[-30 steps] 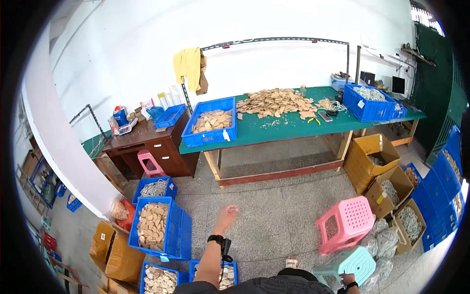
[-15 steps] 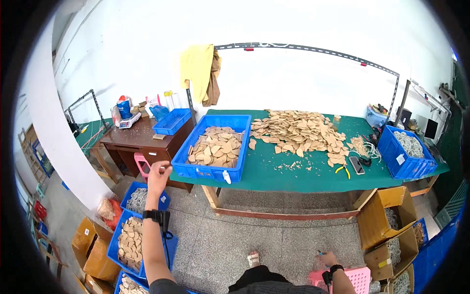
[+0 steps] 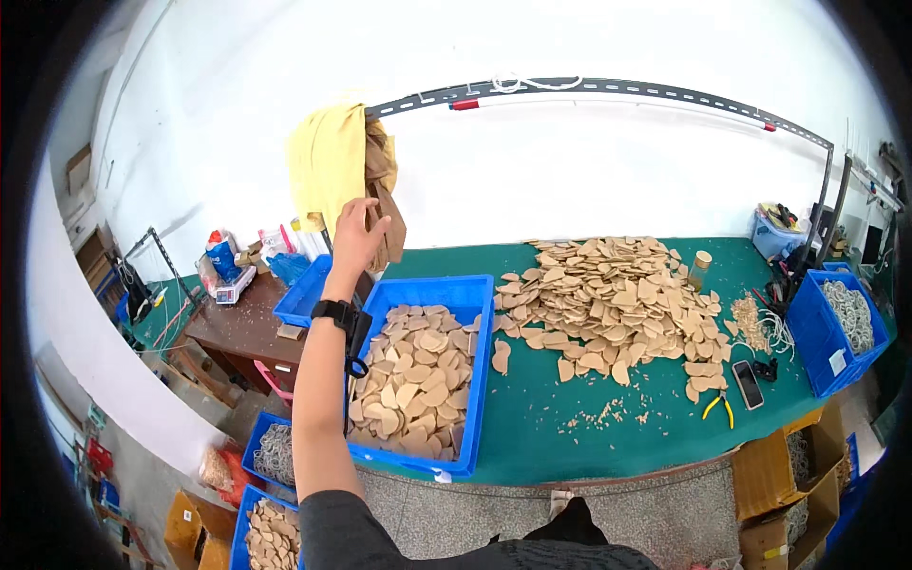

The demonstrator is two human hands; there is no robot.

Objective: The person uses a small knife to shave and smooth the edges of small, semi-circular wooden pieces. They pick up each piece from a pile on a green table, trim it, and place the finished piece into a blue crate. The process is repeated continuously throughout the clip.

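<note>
My left hand is raised in front of the brown cloth that hangs from a metal frame. Its fingers are apart with nothing seen in them; I cannot tell whether they touch the cloth. A yellow cloth hangs just left of the brown one. Below my forearm stands a blue crate full of flat, tan, half-round pieces. To its right, a large heap of similar pieces lies on the green-covered table. My right hand is out of the picture.
A phone and yellow-handled pliers lie right of the heap. Beyond them stands a blue crate of white cords. Cardboard boxes sit below the table. Further left are a brown desk and floor crates.
My left hand has risen from beside the blue crate's near left corner to the hanging cloths. My right hand has left the view. The table looks closer now.
</note>
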